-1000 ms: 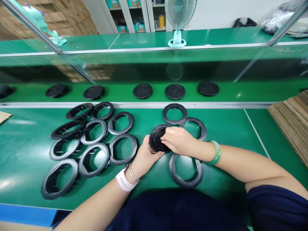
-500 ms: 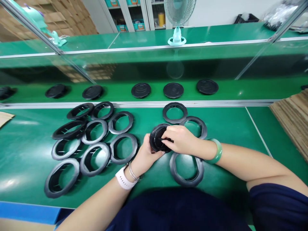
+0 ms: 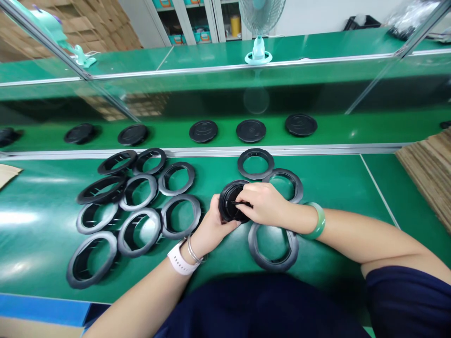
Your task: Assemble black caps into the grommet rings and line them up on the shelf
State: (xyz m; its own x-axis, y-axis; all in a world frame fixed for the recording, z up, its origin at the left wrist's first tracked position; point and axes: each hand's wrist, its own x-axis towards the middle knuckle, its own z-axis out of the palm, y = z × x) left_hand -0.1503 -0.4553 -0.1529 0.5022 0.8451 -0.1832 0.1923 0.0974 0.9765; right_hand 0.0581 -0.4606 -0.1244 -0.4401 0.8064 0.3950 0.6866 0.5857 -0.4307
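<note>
My left hand (image 3: 212, 225) is wrapped round the lower left side of a round black plastic part (image 3: 225, 204), held tilted above the green table. Over its opening, my right hand (image 3: 264, 203) pinches a thin black piece (image 3: 243, 203) at the centre. How that piece joins the round part is hidden by my fingers. Near my right wrist lie black rings: one behind (image 3: 241, 171), one partly under the wrist (image 3: 299, 188) and one in front (image 3: 254, 249). Several more black rings (image 3: 121, 239) lie grouped left of my left hand.
Beyond a metal rail (image 3: 197, 152) runs a green belt (image 3: 338, 136) carrying several black discs (image 3: 251, 131). Brown cardboard sheets (image 3: 431, 164) are stacked at the right. A mint fan (image 3: 259, 49) stands on the upper shelf. Something blue (image 3: 42, 310) edges the lower left.
The discs on the belt have shifted slightly left. Both hands keep nearly the same grip on the round part, with no clear movement of the fingers.
</note>
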